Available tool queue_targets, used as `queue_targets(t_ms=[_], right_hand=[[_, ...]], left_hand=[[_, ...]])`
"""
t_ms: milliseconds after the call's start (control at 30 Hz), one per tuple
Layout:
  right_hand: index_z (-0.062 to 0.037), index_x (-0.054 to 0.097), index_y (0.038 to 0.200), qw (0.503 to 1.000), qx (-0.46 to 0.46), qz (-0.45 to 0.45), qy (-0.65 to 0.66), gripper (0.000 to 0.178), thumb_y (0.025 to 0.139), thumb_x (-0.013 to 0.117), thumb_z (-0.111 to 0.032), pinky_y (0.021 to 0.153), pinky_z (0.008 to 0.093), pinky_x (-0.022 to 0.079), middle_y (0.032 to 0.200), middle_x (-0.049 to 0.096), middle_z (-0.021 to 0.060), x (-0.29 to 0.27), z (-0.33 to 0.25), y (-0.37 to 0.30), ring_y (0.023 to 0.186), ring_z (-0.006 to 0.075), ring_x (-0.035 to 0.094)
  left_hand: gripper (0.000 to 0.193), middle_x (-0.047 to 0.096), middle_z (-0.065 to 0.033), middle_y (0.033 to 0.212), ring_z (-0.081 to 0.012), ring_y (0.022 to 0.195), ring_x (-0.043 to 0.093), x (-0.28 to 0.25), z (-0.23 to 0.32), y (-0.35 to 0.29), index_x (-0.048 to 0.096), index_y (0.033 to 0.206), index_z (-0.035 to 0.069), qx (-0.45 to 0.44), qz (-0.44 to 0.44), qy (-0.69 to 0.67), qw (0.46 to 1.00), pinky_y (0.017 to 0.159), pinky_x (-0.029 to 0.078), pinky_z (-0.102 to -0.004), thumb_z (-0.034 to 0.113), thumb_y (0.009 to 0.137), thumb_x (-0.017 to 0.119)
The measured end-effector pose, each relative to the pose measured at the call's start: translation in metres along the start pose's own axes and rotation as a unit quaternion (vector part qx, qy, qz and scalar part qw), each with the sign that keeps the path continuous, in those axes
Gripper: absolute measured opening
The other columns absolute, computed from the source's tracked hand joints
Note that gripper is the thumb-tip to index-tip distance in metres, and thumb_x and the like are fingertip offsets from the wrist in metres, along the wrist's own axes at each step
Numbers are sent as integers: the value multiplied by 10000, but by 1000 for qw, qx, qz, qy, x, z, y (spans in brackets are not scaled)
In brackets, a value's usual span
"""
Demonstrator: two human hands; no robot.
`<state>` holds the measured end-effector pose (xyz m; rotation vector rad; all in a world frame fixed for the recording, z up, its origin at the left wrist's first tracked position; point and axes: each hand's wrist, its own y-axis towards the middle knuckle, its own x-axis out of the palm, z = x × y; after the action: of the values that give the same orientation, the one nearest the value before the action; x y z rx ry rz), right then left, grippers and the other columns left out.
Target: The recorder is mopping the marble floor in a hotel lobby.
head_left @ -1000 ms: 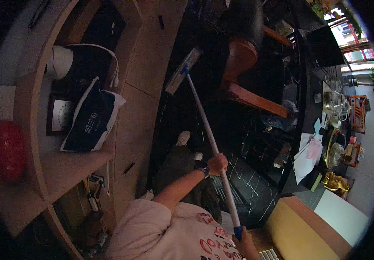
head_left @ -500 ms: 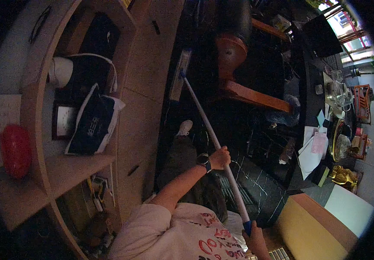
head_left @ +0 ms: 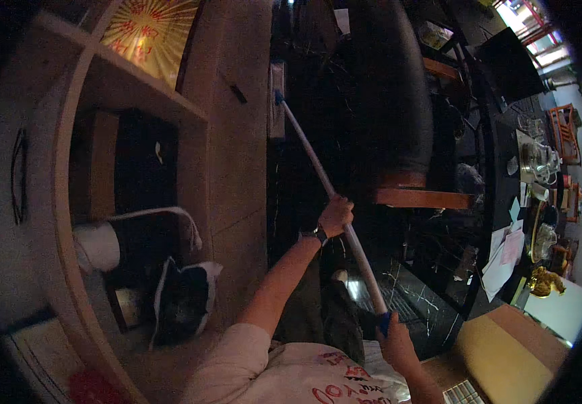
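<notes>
A narrow strip of floor is lying open between cabinet and chair.
The pale-brown wooden cabinet [head_left: 240, 195] is walling the left side of the black, white-veined floor [head_left: 294, 185], with a flat, pale rectangular mop head [head_left: 277, 122] lying along its foot and a long, pale mop pole [head_left: 312, 155] slanting across the strip. The bulky, dark padded chair [head_left: 395, 101] is blocking the right, its reddish-brown wooden leg [head_left: 426, 198] jutting toward the black bench [head_left: 504, 149]. Nearer, bare floor is showing below that leg, and a tan box [head_left: 503, 353] is limiting room beyond the right hand [head_left: 395, 340].
</notes>
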<state>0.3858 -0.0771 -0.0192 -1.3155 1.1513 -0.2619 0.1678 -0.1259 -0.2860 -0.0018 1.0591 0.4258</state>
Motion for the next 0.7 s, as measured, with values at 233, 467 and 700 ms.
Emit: queue_targets(t_ms=[233, 467, 700], right_hand=[[98, 244, 1064, 985, -124, 51, 109, 474, 735, 465, -161, 695, 424, 379, 864, 456, 289, 2, -102, 128, 808, 400, 465], [84, 357, 970, 973, -142, 76, 164, 427, 669, 532, -164, 769, 413, 364, 960, 445, 269, -46, -178, 280, 912, 387, 439], [78, 302, 1026, 962, -173, 148, 153, 477, 646, 511, -121, 718, 418, 395, 901, 466, 288, 16, -168, 291, 859, 403, 466]], left_hand=[[326, 466, -125, 997, -301, 948, 422, -10, -141, 34, 514, 892, 114, -461, 221, -111, 852, 730, 389, -378, 32, 581, 571], [567, 187, -155, 1251, -311, 1080, 325, -66, -134, 33, 335, 1117, 144, -215, 72, -96, 969, 822, 364, -350, -54, 612, 503], [523, 207, -140, 1246, -302, 1141, 225, -61, -118, -18, 355, 1105, 141, -180, 10, 21, 983, 881, 279, -409, 25, 631, 543]])
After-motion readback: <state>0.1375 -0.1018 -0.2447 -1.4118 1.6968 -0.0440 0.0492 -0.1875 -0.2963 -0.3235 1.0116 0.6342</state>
